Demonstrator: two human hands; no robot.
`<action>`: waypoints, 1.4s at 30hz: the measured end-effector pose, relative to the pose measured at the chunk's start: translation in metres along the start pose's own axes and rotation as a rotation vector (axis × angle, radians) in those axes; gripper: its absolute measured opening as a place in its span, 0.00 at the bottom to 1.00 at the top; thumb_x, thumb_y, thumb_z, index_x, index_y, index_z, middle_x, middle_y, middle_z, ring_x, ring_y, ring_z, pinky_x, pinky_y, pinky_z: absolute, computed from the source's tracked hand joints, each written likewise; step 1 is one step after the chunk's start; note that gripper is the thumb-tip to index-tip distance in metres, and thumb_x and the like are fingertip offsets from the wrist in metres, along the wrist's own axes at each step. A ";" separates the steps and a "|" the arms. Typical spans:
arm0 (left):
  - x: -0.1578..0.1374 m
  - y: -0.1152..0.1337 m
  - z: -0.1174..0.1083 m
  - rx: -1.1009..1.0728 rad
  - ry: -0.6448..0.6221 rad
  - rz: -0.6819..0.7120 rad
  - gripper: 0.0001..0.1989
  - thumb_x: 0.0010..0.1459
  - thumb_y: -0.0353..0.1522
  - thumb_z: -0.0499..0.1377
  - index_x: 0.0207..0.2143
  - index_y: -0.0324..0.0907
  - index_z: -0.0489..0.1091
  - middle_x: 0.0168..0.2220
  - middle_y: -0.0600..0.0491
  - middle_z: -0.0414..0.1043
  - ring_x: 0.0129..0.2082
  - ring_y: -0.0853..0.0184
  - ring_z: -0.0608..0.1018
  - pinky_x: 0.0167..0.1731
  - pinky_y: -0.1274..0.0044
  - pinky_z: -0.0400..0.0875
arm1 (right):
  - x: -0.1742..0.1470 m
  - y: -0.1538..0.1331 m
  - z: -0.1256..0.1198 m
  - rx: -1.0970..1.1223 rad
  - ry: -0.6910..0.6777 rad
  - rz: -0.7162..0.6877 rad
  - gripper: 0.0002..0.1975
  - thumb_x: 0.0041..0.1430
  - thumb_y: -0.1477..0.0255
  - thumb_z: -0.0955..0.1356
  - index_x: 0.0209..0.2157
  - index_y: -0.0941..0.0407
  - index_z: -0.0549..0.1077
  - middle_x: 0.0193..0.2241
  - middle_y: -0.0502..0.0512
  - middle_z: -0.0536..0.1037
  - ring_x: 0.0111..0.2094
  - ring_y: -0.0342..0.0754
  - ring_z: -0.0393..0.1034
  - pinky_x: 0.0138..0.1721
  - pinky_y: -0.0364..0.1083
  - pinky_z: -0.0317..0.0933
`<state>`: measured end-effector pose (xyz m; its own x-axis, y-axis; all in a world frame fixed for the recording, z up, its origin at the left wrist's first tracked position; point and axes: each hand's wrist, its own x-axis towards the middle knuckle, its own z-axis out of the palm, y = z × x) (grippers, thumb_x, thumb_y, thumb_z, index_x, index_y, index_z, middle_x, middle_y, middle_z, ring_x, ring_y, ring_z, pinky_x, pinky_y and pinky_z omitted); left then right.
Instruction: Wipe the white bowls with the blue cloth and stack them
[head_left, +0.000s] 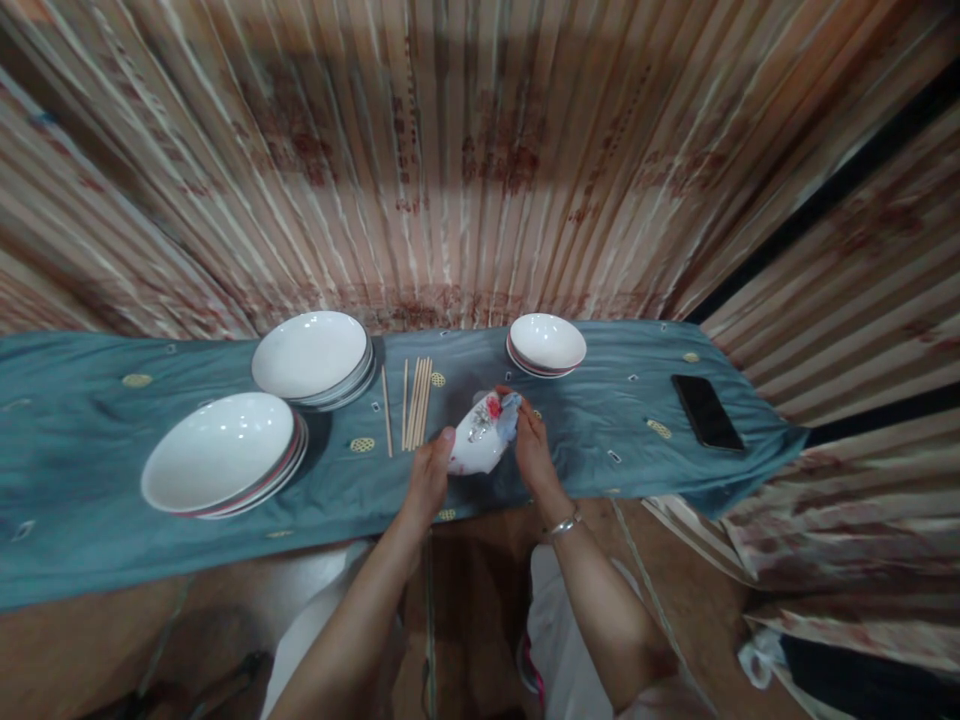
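Note:
Tilted on its side above the front of the table is a white bowl (474, 446) with a red flower on its outside. My left hand (430, 470) is closed on the bowl's left edge, thumb on the outer wall. On the other side my right hand (532, 445) presses a crumpled light-blue cloth (508, 416) against the bowl. The fingers of that hand are partly hidden behind the cloth and bowl. Behind the bowl, a small stack of white bowls (546, 342) rests on the table. Several wooden chopsticks (417, 405) lie to the left of my hands.
Two stacks stand at the left: large white bowls (221, 455) near the front and white plates (311, 355) farther back. A black phone (706, 412) lies at the right on the teal tablecloth (600, 430). Patterned curtains (450, 150) hang behind the table and on the right.

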<state>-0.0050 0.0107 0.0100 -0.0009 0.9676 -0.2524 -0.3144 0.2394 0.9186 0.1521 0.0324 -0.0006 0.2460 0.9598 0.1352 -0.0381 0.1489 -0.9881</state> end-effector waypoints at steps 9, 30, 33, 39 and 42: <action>0.004 0.004 0.006 -0.134 0.154 -0.060 0.13 0.57 0.37 0.62 0.32 0.35 0.79 0.18 0.51 0.74 0.26 0.61 0.79 0.26 0.77 0.70 | 0.007 0.025 0.009 0.216 0.039 0.142 0.19 0.57 0.60 0.64 0.40 0.56 0.78 0.41 0.55 0.82 0.46 0.51 0.74 0.51 0.50 0.66; 0.007 0.025 0.013 -0.633 0.261 -0.196 0.23 0.70 0.38 0.44 0.57 0.37 0.70 0.42 0.46 0.81 0.50 0.60 0.79 0.56 0.69 0.69 | -0.033 0.044 0.021 -0.075 0.035 0.021 0.24 0.64 0.57 0.60 0.52 0.58 0.73 0.50 0.60 0.78 0.54 0.51 0.70 0.58 0.52 0.62; 0.006 0.028 0.014 -0.645 0.241 -0.174 0.23 0.70 0.37 0.43 0.57 0.36 0.69 0.43 0.46 0.81 0.51 0.60 0.79 0.56 0.68 0.69 | -0.035 0.042 0.016 -0.229 0.010 -0.014 0.21 0.65 0.61 0.59 0.49 0.58 0.73 0.45 0.60 0.80 0.47 0.51 0.74 0.52 0.50 0.65; 0.005 0.032 0.015 -0.596 0.294 -0.181 0.23 0.70 0.37 0.44 0.56 0.36 0.70 0.46 0.46 0.80 0.54 0.61 0.77 0.59 0.68 0.67 | -0.029 0.029 0.002 -0.359 0.027 -0.068 0.17 0.63 0.66 0.60 0.46 0.57 0.75 0.40 0.59 0.81 0.41 0.51 0.75 0.46 0.49 0.67; 0.005 0.032 0.015 -0.585 0.307 -0.175 0.23 0.70 0.37 0.44 0.55 0.34 0.70 0.47 0.45 0.80 0.54 0.61 0.77 0.58 0.69 0.67 | -0.025 0.023 -0.003 -0.264 0.119 -0.074 0.19 0.64 0.63 0.60 0.46 0.57 0.75 0.42 0.58 0.81 0.42 0.50 0.75 0.46 0.49 0.68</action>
<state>-0.0011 0.0243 0.0428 -0.1458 0.8313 -0.5363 -0.7958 0.2234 0.5628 0.1477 0.0114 -0.0265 0.3511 0.9118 0.2131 0.2338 0.1350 -0.9629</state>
